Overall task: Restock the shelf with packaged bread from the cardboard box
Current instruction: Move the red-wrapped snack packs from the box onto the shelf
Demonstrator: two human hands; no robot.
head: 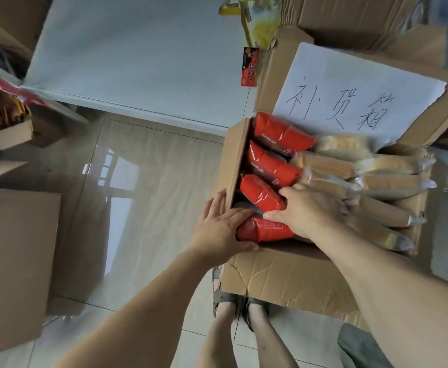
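Nearest us, our left hand (pixel 221 229) curls its grip round the end of the closest red bread packet (pixel 264 231), thumb at the near wall of the cardboard box (pixel 284 277). Our right hand (pixel 305 208) lies with relaxed fingers spread over that packet (clasping nothing). Beyond lie more red packets (pixel 270 166), pale loaves (pixel 371 187), then a handwritten paper sheet (pixel 350 91).
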